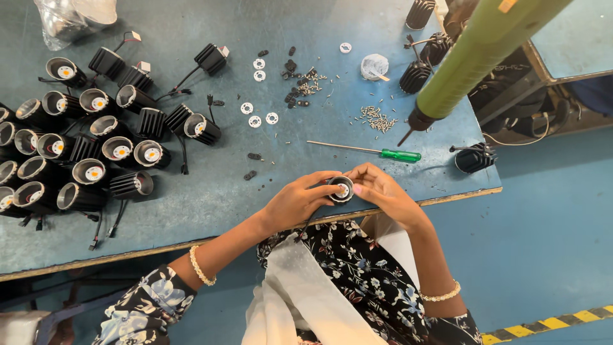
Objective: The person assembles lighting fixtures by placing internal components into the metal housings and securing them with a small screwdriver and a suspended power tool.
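Observation:
Both of my hands hold one small black finned lamp housing at the near edge of the blue workbench. Its open face points up and shows a pale round disc inside. My left hand grips its left side with the fingers curled around it. From the right, my right hand closes on the same housing, fingertips at its rim. A beaded bracelet sits on each wrist.
Many finished black lamp housings with wires crowd the bench's left side. A green-handled screwdriver, piles of small screws, white ring parts and black clips lie mid-bench. A green powered screwdriver hangs at upper right beside loose heat sinks.

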